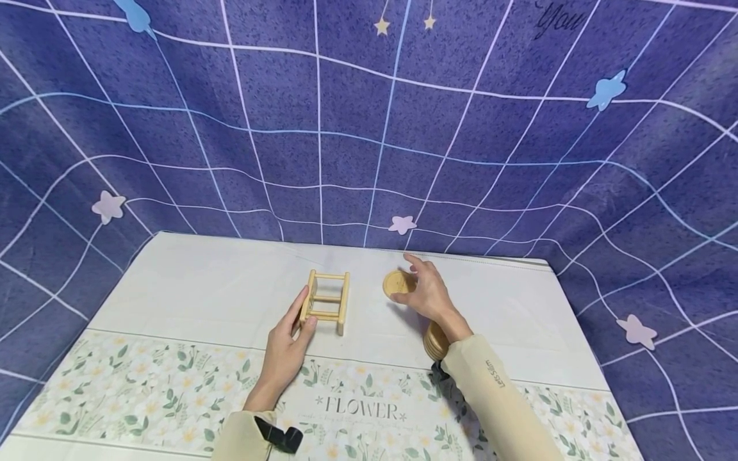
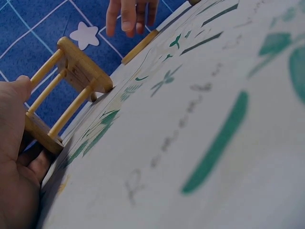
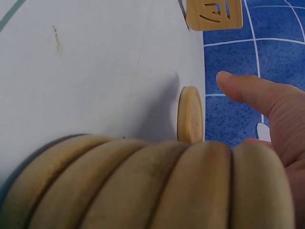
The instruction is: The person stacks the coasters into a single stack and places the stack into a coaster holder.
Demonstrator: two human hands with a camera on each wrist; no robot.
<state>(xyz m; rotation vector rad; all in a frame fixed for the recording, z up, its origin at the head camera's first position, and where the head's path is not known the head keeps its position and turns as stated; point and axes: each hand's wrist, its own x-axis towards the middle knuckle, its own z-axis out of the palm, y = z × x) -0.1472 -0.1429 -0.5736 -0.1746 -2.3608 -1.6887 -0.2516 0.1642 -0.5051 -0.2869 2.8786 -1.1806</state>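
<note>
Head view: "You" (image 1: 559, 19) on backdrop (image 1: 352, 160), one o'clock; "FLOWER" (image 1: 362, 408) on tablecloth (image 1: 230, 275), six o'clock; "LetsSlim" (image 1: 494, 373) on right sleeve (image 1: 498, 400), half past four. Left wrist view: "Remember" (image 2: 174, 136) across tablecloth.

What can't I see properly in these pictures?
- Head view: the marks on the single coaster are too small to read.
- Head view: the right hand and its arm cover part of the coaster stack.
- Right wrist view: the stack hides the single coaster's lower end; the bottom edge cuts off the stack.
- Left wrist view: the left edge cuts off part of the left hand.
</note>
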